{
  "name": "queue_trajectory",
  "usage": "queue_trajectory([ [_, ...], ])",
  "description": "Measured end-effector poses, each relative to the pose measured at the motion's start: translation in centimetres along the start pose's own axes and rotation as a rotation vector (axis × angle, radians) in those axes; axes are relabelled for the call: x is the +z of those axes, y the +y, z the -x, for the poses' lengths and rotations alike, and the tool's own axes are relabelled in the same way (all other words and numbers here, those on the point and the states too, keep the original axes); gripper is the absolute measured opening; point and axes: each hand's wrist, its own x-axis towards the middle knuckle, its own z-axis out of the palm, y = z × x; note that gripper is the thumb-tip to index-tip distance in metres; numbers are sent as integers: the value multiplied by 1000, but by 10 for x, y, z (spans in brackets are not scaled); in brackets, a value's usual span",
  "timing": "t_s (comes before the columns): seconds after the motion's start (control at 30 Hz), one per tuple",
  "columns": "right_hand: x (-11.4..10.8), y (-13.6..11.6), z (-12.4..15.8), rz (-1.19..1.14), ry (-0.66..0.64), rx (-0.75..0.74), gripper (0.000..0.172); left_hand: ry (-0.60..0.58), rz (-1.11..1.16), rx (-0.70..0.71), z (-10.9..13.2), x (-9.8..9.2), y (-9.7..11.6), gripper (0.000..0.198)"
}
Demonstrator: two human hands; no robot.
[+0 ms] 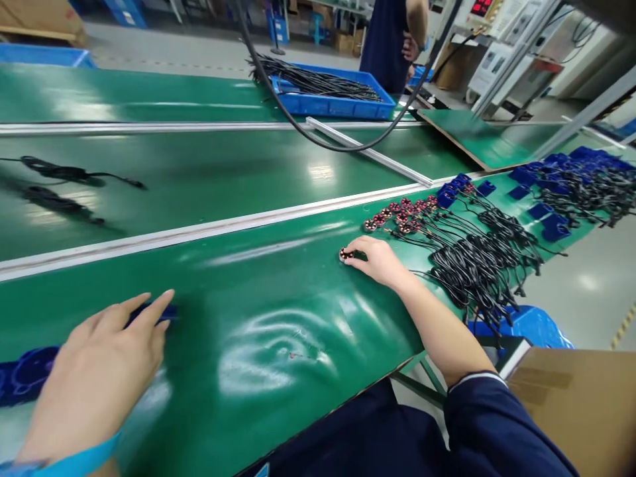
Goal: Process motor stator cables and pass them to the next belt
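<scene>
Pinched between the thumb and fingers of my right hand (380, 260) is a small round coil part (344, 254) with copper-coloured spots, at the green bench surface. More such round coil parts (397, 213) lie in a cluster just beyond, wired to coiled black cables (472, 265). On the left, my left hand (112, 361) is closed around a dark blue plastic piece (171, 311), mostly hidden by the fingers. Beside that wrist, at the left edge, are more dark blue plastic pieces (32, 371).
Past a white rail (199, 232) runs a green belt with black cables (64, 172) on it. A blue bin (338, 106) of black cables stands behind. Blue housings with cables (586, 179) pile up at right. A black cable loop (348, 148) hangs overhead. A person (390, 46) stands across.
</scene>
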Motion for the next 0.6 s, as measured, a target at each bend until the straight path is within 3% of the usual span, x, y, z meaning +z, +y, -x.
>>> queue_trajectory([
  [0.1,4,-15,6,-136,-82,-42,26,-64,-130,38,-5,-9,28,69],
  [0.23,8,-32,8,-79,-171,-168,43,-147,-116,117,-5,-6,57,73],
  [0.4,14,-37,5,25,-192,-240,40,-190,-35,91,-2,2,78,78],
  [0.6,12,-36,3,1,-200,-215,29,-245,27,61,-3,-3,84,85],
])
